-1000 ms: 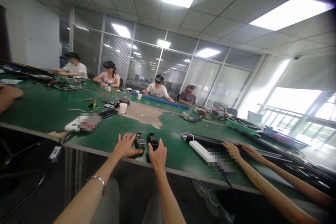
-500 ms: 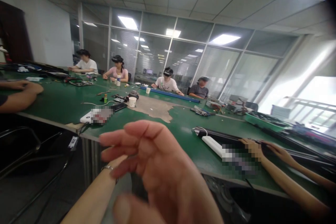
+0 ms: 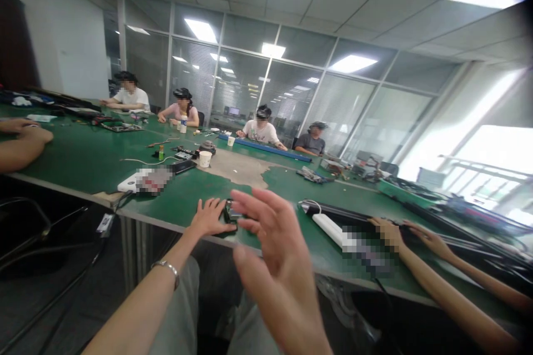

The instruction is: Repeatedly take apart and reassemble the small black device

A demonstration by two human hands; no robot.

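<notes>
My left hand (image 3: 209,217) rests at the near edge of the green table (image 3: 175,212), fingers spread and palm down, a metal bracelet on its wrist. Right beside its thumb lies a small dark object with a greenish, silvery top (image 3: 230,214); whether the thumb touches it I cannot tell. Raised close to the camera, my right hand (image 3: 281,266) is open with its fingers apart and nothing in it. It hides part of the small object and some of the table behind.
A white power strip (image 3: 328,228) lies to the right, near another person's hands (image 3: 393,236). Further left are a second power strip (image 3: 131,182), a paper cup (image 3: 205,159) and electronic parts (image 3: 185,153). Several people sit across the table; a forearm (image 3: 27,147) rests at far left.
My right hand has moved right and away from the camera, its thumb swinging into view. The left hand and the small object beside it, hidden before, now show. The view has shifted slightly.
</notes>
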